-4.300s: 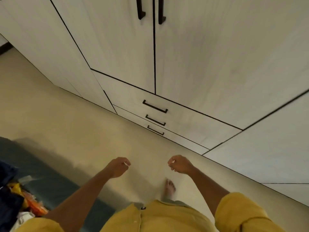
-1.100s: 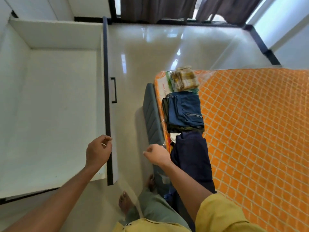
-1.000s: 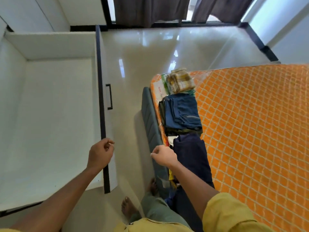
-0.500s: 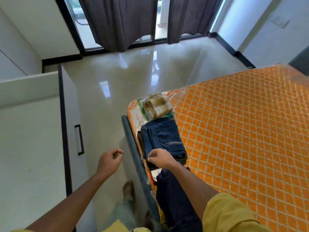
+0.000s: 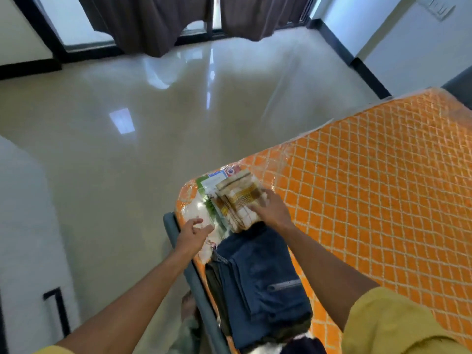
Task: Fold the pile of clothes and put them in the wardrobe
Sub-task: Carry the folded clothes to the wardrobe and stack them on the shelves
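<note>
A folded checked cream-and-brown cloth lies at the near corner of the orange mattress. My right hand rests on the right side of it, thumb on top and fingers laid along its edge. My left hand hovers just left of it with fingers stretched out, holding nothing. A folded stack of dark blue clothes sits on the mattress edge between my forearms. More dark cloth shows at the bottom edge.
The grey bed frame rail runs along the mattress's left side. A white wardrobe drawer front with a black handle stands at the left. Glossy floor stretches ahead to dark curtains.
I have turned from the open wardrobe drawer to the bed. Both hands moved forward past the blue stack; the right one now touches the checked cloth and the left has opened.
</note>
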